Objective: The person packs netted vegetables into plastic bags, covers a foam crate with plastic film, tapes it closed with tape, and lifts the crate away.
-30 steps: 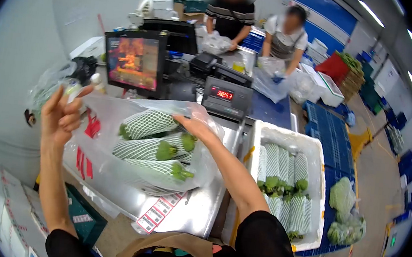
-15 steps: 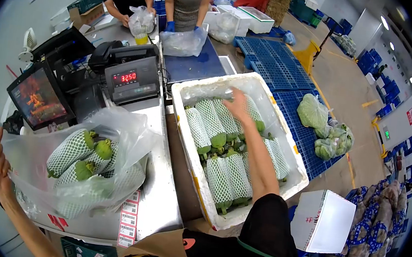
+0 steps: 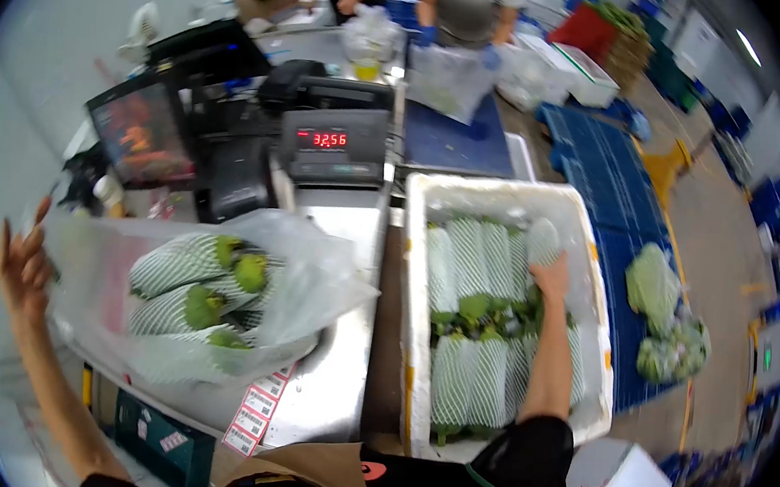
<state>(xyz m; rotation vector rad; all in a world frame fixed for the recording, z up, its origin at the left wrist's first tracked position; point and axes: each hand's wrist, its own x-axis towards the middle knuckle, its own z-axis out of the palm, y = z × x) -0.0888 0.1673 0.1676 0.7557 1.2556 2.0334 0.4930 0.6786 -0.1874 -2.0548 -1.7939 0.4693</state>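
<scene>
Inside the box (image 3: 498, 189), the right grip (image 3: 551, 276) touches a netted vegetable (image 3: 543, 239)

right fingers (image 3: 548, 275) touch a netted vegetable (image 3: 543, 240) in a foam box (image 3: 498, 192), left fingers (image 3: 30, 251) beside a bag (image 3: 319, 279).

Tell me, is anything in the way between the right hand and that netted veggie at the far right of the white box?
Nothing that I can see. The right hand is inside the open white box, right at the near end of the netted vegetable. Blur hides whether it grips.
</scene>
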